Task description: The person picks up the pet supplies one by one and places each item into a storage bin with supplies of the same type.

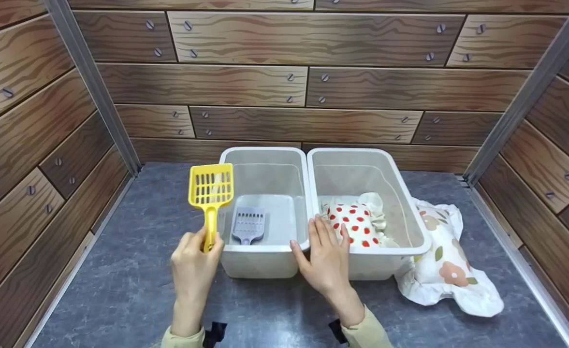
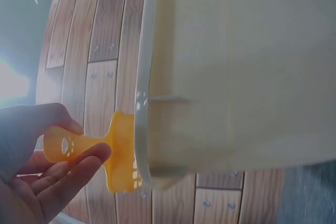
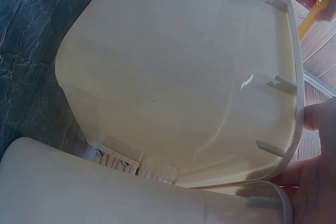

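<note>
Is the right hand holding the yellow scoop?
No, the left hand grips the yellow scoop by its handle, while the right hand touches the bin rims.

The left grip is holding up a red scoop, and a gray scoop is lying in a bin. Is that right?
Not quite: the scoop in the left grip is yellow, not red, as the head view shows. The gray scoop does lie in a bin.
</note>
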`<state>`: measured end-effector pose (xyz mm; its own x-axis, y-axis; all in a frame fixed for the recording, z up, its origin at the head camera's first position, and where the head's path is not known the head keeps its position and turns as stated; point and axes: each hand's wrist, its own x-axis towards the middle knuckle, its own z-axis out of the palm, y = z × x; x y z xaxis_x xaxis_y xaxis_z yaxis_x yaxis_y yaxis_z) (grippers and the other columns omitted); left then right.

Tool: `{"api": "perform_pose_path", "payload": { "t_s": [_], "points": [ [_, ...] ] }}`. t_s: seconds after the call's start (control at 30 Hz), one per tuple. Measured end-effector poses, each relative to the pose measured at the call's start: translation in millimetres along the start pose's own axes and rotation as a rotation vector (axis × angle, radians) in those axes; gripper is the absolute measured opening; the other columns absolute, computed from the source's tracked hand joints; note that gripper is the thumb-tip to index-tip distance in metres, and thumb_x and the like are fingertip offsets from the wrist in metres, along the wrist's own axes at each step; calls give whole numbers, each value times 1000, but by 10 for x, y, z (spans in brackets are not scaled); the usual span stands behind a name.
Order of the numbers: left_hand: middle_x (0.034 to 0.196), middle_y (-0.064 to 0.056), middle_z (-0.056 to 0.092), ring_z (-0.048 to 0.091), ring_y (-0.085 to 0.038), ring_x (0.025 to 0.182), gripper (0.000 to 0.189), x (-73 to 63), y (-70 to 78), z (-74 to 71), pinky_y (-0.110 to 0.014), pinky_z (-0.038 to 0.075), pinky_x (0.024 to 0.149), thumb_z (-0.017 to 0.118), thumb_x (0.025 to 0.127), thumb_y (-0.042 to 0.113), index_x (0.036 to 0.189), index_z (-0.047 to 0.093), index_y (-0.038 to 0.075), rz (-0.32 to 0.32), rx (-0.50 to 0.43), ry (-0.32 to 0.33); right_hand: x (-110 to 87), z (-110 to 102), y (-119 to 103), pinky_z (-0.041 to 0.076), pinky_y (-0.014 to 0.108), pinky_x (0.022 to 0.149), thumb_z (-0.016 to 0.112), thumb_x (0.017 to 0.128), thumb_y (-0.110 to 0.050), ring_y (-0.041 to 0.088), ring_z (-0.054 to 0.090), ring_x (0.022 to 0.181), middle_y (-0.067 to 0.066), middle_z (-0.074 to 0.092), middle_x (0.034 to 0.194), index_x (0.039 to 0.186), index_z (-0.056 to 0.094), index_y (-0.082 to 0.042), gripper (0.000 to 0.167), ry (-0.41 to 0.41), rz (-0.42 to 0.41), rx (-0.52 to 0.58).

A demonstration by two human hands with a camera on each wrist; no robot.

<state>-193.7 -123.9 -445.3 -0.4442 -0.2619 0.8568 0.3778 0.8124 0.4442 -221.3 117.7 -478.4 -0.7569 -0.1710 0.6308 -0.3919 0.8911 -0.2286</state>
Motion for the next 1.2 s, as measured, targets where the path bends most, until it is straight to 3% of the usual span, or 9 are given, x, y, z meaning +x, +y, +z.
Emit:
{"api": "perform_pose_path", "payload": {
  "t_s": [0.2, 0.8, 1.2],
  "points": [
    [62, -10, 53, 50, -23, 45, 15, -5, 53, 141, -38, 45, 39, 72, 68, 0, 82, 72, -7, 35, 12, -51, -8, -5, -9, 19, 62, 111, 61, 91, -42, 38, 50, 128, 22, 56, 135, 128, 59, 7, 62, 7, -4, 2],
    [59, -7, 51, 53, -24, 45, 4, 7, 104, 468, -35, 48, 42, 73, 67, -1, 67, 70, -3, 65, 10, -101, -13, -1, -16, 21, 62, 111, 59, 92, -43, 36, 50, 128, 21, 57, 135, 129, 59, 6, 61, -6, -9, -16],
    [61, -8, 51, 47, -18, 46, 14, 15, 84, 586, -34, 45, 40, 74, 70, 1, 82, 73, -7, 38, 29, -171, -8, -16, -5, 19, 61, 111, 60, 91, -43, 36, 49, 129, 21, 56, 136, 130, 58, 5, 62, -11, 1, -13]
  ]
}}
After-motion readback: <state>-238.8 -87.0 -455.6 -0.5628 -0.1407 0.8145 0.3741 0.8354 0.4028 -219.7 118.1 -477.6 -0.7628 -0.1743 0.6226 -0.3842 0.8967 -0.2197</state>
